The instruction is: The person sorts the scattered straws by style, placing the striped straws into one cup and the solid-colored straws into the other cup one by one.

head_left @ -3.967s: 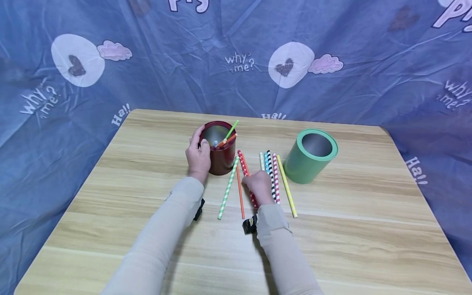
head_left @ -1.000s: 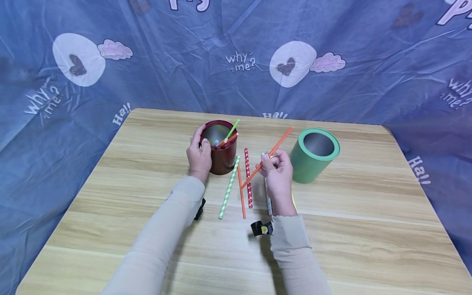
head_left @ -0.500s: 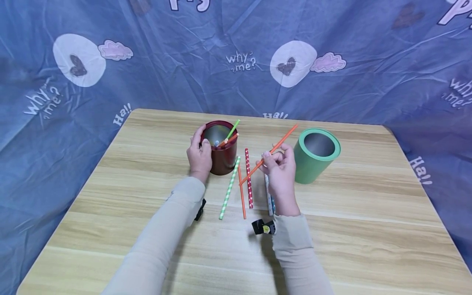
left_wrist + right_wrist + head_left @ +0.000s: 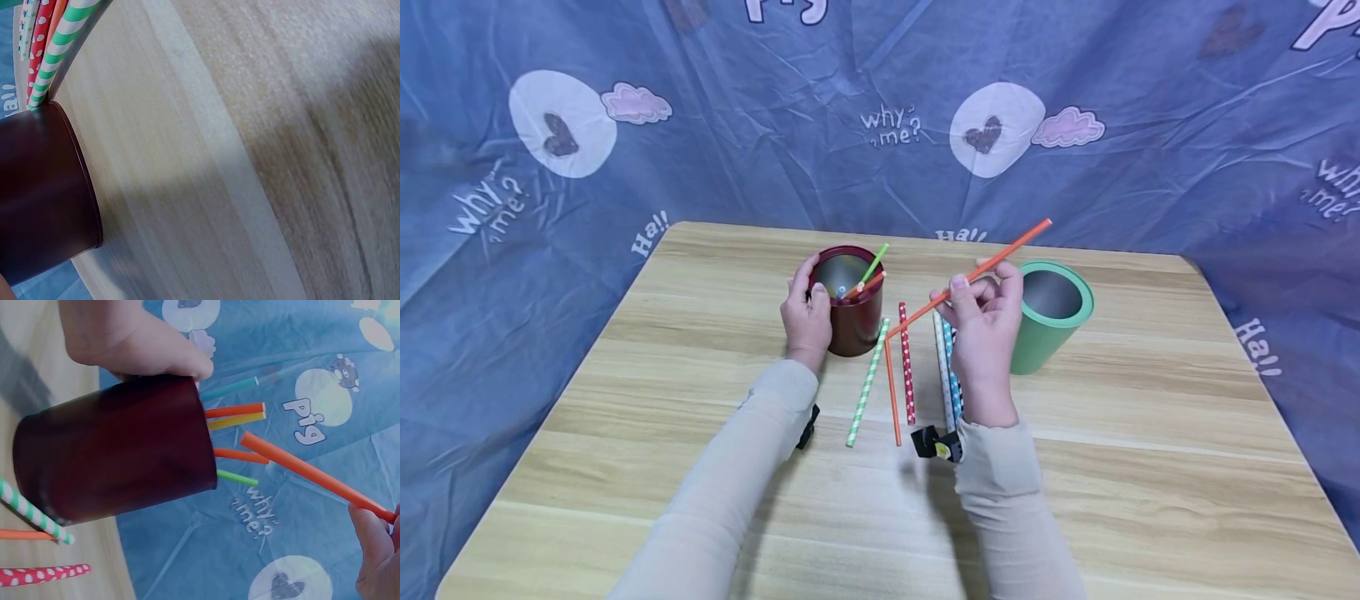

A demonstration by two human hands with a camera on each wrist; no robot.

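Note:
My left hand (image 4: 807,317) holds the dark red canister (image 4: 855,329) by its left side, fingers at the rim. Several thin plain straws, among them a light green straw (image 4: 874,262), stick out of its mouth. Between thumb and fingers, my right hand (image 4: 991,333) pinches an orange straw (image 4: 917,316), raised and slanted up to the right. In the right wrist view, the lower end of this orange straw (image 4: 312,474) points at the canister's opening, just outside the straws there. The green canister (image 4: 1028,354) stands directly behind my right hand, which partly covers it.
On the wooden table (image 4: 1120,467) lie a green-striped straw (image 4: 867,387), another orange straw (image 4: 892,392) and a red dotted straw (image 4: 907,371). Several patterned straws (image 4: 943,367) are partly hidden by my right hand. A blue printed cloth (image 4: 820,183) hangs behind.
My right hand has picked up the orange straw from beside the red dotted one, then lifted it up and to the right. My left hand stays on the dark red canister.

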